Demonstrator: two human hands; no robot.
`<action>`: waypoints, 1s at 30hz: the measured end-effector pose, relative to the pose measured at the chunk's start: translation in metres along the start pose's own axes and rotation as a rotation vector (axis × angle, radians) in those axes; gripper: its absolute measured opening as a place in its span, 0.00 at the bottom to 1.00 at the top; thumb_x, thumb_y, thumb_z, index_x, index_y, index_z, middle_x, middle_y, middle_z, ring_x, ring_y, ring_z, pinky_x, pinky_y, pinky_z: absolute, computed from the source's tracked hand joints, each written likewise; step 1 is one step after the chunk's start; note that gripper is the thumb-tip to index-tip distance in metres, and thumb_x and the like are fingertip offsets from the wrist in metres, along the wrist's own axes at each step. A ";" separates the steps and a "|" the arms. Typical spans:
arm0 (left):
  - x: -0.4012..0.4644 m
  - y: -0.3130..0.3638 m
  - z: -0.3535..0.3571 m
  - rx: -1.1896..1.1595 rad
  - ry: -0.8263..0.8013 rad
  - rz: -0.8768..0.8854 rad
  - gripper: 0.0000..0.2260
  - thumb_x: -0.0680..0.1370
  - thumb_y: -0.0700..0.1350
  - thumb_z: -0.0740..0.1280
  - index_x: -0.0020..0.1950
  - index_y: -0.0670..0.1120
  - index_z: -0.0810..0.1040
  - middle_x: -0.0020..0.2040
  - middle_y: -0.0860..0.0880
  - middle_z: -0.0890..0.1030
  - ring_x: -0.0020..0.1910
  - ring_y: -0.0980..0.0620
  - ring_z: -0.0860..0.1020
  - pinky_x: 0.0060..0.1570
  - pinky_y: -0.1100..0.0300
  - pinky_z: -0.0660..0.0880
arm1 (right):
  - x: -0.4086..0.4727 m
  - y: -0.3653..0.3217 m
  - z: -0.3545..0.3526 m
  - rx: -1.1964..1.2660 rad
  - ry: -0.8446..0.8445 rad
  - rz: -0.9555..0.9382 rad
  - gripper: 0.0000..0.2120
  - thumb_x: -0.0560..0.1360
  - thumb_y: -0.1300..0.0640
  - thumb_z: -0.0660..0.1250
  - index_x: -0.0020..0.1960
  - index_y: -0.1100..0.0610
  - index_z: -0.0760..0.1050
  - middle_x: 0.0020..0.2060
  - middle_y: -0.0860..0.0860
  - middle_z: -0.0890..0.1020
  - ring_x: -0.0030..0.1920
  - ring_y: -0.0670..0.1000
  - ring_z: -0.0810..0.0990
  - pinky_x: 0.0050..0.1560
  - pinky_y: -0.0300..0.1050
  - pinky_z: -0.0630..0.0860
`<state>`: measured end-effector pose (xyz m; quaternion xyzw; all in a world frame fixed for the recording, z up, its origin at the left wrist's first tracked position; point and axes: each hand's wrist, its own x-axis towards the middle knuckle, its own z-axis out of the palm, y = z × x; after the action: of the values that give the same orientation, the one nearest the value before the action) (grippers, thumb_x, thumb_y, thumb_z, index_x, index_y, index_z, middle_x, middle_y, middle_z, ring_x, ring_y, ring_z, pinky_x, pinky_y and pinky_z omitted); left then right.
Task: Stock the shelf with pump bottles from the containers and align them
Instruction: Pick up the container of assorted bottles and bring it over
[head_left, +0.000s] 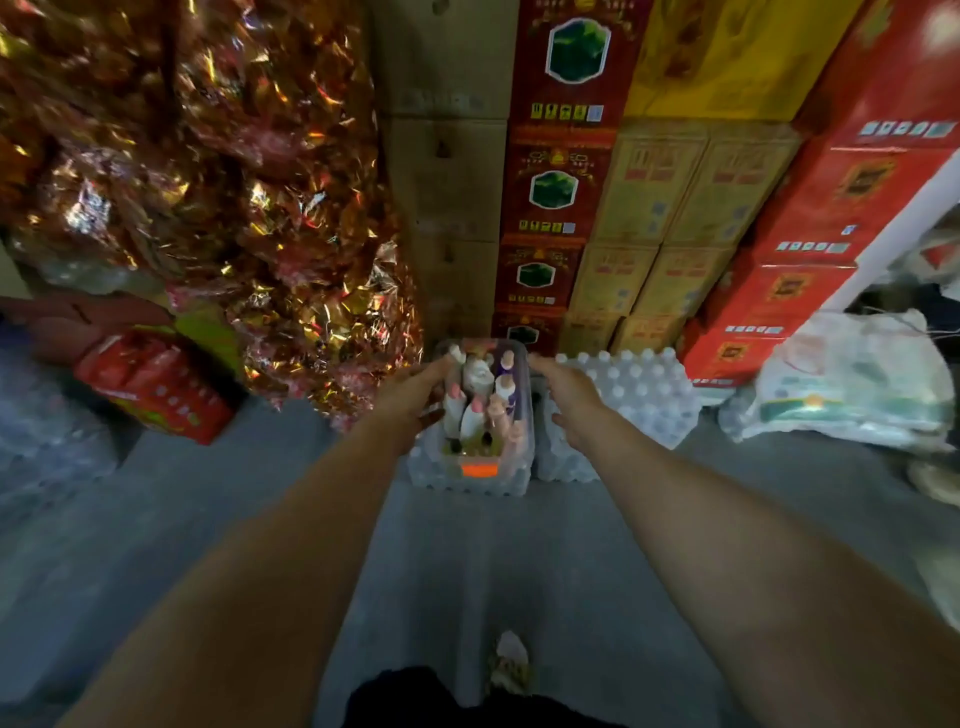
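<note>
A clear plastic container (524, 415) sits on a shrink-wrapped pack of water bottles (467, 480) on the floor. Inside it stand several white pump bottles (475, 410) with pink tops. My left hand (415, 392) reaches to the container's left side with fingers stretched out, touching or nearly touching its wall. My right hand (569, 397) is at the right side, fingers spread and relaxed, a little apart from the wall. Neither hand grips anything. No shelf is in view.
Stacked red and yellow cartons (649, 208) rise behind the container. Shiny foil-wrapped goods (234, 208) fill the left. Another water-bottle pack (634, 395) lies to the right, a white sack (852, 384) beyond it. A red pack (156, 384) lies on the left. Grey floor (493, 571) stretches below.
</note>
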<state>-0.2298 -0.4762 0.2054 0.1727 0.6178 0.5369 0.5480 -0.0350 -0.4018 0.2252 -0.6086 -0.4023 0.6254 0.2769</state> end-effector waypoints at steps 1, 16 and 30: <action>0.014 0.002 0.003 0.007 -0.004 -0.013 0.30 0.65 0.57 0.79 0.61 0.43 0.80 0.59 0.41 0.82 0.60 0.41 0.80 0.62 0.43 0.76 | 0.017 -0.004 0.001 -0.013 -0.006 0.023 0.14 0.71 0.42 0.73 0.51 0.49 0.77 0.41 0.42 0.78 0.40 0.42 0.75 0.35 0.42 0.67; 0.237 0.020 0.001 0.094 0.085 -0.234 0.09 0.73 0.52 0.75 0.49 0.50 0.81 0.46 0.50 0.84 0.53 0.47 0.80 0.58 0.48 0.76 | 0.251 -0.029 0.043 -0.146 0.024 0.235 0.20 0.71 0.43 0.73 0.55 0.56 0.79 0.52 0.53 0.82 0.47 0.51 0.79 0.43 0.46 0.72; 0.373 -0.050 0.010 0.186 0.211 -0.505 0.05 0.81 0.48 0.67 0.54 0.48 0.77 0.59 0.47 0.76 0.58 0.48 0.73 0.63 0.48 0.71 | 0.407 0.025 0.037 -0.437 -0.068 0.455 0.17 0.75 0.44 0.71 0.47 0.59 0.80 0.34 0.51 0.76 0.37 0.52 0.74 0.47 0.49 0.72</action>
<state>-0.3292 -0.1902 -0.0192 0.0060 0.7415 0.3394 0.5788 -0.1105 -0.0808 -0.0167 -0.7067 -0.3897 0.5901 -0.0211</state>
